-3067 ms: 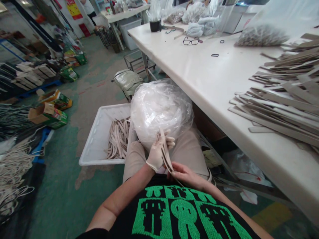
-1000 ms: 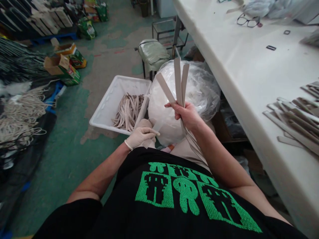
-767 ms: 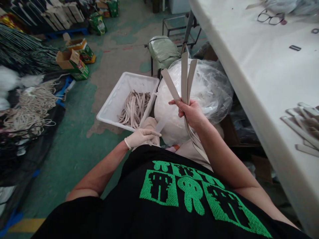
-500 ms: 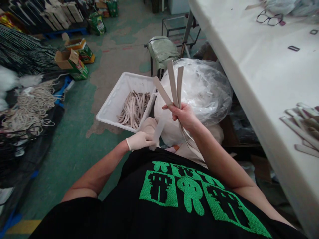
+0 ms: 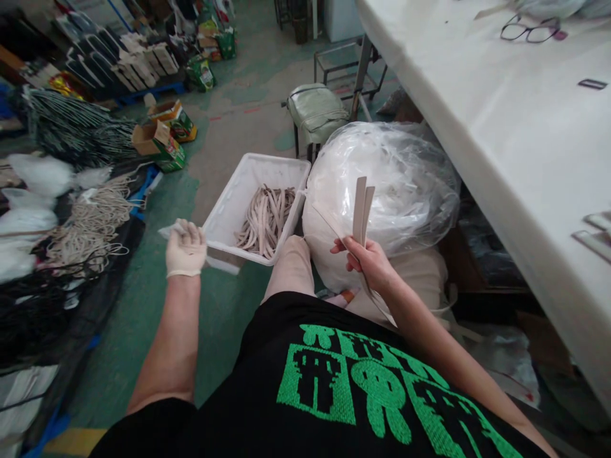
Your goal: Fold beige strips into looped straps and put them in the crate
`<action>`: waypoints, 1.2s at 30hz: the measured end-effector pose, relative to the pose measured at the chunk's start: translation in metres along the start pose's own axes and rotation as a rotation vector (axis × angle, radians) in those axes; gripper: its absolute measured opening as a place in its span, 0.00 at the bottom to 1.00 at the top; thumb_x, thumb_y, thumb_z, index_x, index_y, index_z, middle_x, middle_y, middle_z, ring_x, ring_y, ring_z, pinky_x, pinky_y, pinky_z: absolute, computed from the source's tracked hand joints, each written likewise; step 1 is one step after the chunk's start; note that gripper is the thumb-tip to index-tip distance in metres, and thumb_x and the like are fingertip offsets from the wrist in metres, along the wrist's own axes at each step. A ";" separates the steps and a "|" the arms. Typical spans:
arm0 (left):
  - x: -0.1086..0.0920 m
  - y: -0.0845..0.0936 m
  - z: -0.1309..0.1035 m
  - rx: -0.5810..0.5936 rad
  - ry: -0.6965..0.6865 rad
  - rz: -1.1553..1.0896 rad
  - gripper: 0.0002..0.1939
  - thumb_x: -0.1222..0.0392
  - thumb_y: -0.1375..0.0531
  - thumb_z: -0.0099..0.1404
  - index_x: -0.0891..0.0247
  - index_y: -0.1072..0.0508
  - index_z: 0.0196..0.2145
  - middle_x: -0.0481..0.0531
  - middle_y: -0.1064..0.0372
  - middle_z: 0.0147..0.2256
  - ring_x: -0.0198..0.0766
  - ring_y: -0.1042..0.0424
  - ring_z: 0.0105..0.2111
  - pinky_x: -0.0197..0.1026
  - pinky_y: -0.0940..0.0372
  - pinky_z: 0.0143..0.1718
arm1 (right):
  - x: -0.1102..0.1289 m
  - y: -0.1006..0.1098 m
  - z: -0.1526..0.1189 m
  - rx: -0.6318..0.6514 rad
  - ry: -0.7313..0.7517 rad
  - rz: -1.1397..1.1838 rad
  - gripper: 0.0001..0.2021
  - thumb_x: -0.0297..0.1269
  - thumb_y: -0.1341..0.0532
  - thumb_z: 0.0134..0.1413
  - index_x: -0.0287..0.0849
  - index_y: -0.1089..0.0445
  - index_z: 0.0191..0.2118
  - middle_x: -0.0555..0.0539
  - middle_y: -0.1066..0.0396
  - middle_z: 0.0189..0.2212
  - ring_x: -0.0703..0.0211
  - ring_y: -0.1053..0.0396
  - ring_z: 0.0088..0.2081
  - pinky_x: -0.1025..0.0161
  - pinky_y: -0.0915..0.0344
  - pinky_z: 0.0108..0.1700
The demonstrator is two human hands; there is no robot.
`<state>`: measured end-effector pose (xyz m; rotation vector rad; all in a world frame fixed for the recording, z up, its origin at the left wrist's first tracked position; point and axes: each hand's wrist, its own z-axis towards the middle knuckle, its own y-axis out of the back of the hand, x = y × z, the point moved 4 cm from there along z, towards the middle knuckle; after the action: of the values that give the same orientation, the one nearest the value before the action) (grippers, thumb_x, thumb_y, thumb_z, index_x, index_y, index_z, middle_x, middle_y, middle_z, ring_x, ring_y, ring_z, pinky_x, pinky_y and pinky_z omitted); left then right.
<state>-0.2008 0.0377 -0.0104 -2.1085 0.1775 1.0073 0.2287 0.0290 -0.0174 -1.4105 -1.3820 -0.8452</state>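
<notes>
My left hand, in a pale glove, is out to the left over the green floor, beside the white bin. Its fingers are curled at a thin translucent piece, blurred by motion. My bare right hand is closed around several flat beige straps; their ends stick up and their lengths trail down toward my lap. Behind that hand lies a large clear plastic bag with white contents. Inside the white bin is a pile of similar beige straps.
A white table runs along the right, bearing glasses, a buckle and straps at its edge. A covered stool stands behind the bag. On the left are open cartons, cord bundles and plastic bags.
My left hand has moved left, away from my lap, with the translucent piece. My right hand has shifted slightly right and down. The straps' upper ends stand closer together. The view has shifted.
</notes>
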 end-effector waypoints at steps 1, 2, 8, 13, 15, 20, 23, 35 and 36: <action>0.023 0.001 -0.011 0.011 0.059 0.058 0.17 0.55 0.50 0.76 0.58 0.24 0.35 0.45 0.21 0.29 0.29 0.22 0.30 0.35 0.29 0.43 | -0.004 0.000 -0.005 0.004 -0.017 -0.009 0.22 0.56 0.35 0.52 0.38 0.25 0.35 0.44 0.22 0.32 0.71 0.52 0.16 0.65 0.40 0.20; 0.050 0.000 -0.024 0.033 0.153 0.121 0.16 0.57 0.48 0.75 0.59 0.24 0.34 0.46 0.21 0.30 0.29 0.21 0.31 0.36 0.29 0.44 | -0.008 0.001 -0.010 0.009 -0.035 -0.020 0.22 0.57 0.35 0.52 0.39 0.24 0.35 0.45 0.22 0.30 0.71 0.52 0.16 0.65 0.41 0.20; 0.178 -0.021 -0.104 0.086 0.571 0.139 0.15 0.61 0.47 0.74 0.62 0.22 0.34 0.50 0.20 0.32 0.32 0.21 0.35 0.41 0.31 0.51 | -0.020 0.015 -0.045 0.040 -0.145 -0.156 0.23 0.60 0.35 0.50 0.40 0.24 0.32 0.47 0.25 0.25 0.68 0.44 0.17 0.66 0.45 0.18; 0.199 -0.035 -0.130 0.106 0.657 0.168 0.10 0.59 0.41 0.71 0.63 0.22 0.34 0.51 0.21 0.30 0.34 0.21 0.34 0.40 0.30 0.49 | -0.025 0.025 -0.068 0.101 -0.110 -0.266 0.22 0.59 0.36 0.53 0.42 0.25 0.28 0.46 0.25 0.25 0.63 0.37 0.21 0.65 0.42 0.21; 0.200 -0.036 -0.134 0.111 0.652 0.178 0.09 0.57 0.37 0.69 0.63 0.22 0.33 0.51 0.21 0.31 0.35 0.21 0.35 0.40 0.30 0.49 | -0.029 0.025 -0.072 0.115 -0.081 -0.316 0.22 0.58 0.37 0.56 0.42 0.25 0.27 0.46 0.25 0.25 0.62 0.36 0.23 0.65 0.41 0.23; 0.204 -0.035 -0.138 0.171 0.590 0.228 0.12 0.50 0.35 0.66 0.62 0.22 0.38 0.52 0.20 0.38 0.37 0.21 0.40 0.40 0.31 0.50 | -0.030 0.021 -0.071 0.134 0.060 -0.482 0.17 0.50 0.40 0.62 0.44 0.24 0.29 0.47 0.25 0.25 0.57 0.32 0.27 0.64 0.39 0.29; 0.206 -0.034 -0.141 0.175 0.595 0.202 0.11 0.52 0.37 0.68 0.62 0.22 0.39 0.52 0.20 0.37 0.36 0.21 0.38 0.40 0.31 0.50 | -0.026 0.018 -0.067 0.125 0.145 -0.581 0.13 0.44 0.40 0.62 0.45 0.24 0.30 0.48 0.24 0.26 0.55 0.30 0.28 0.62 0.39 0.33; 0.206 -0.043 -0.160 0.230 0.585 0.202 0.05 0.60 0.37 0.67 0.61 0.24 0.41 0.52 0.20 0.36 0.37 0.21 0.36 0.40 0.30 0.42 | -0.026 0.002 -0.049 0.140 0.137 -0.771 0.12 0.42 0.40 0.60 0.46 0.26 0.29 0.48 0.25 0.23 0.57 0.32 0.25 0.63 0.42 0.29; 0.207 -0.043 -0.163 0.241 0.582 0.207 0.07 0.61 0.35 0.66 0.61 0.24 0.42 0.51 0.20 0.36 0.37 0.21 0.35 0.40 0.30 0.43 | -0.027 0.000 -0.046 0.156 0.124 -0.753 0.14 0.43 0.42 0.62 0.45 0.27 0.27 0.48 0.26 0.23 0.57 0.32 0.25 0.64 0.42 0.29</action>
<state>0.0554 -0.0066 -0.0695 -2.1298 0.7770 0.4266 0.2314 -0.0234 -0.0286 -0.6844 -1.8605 -1.2360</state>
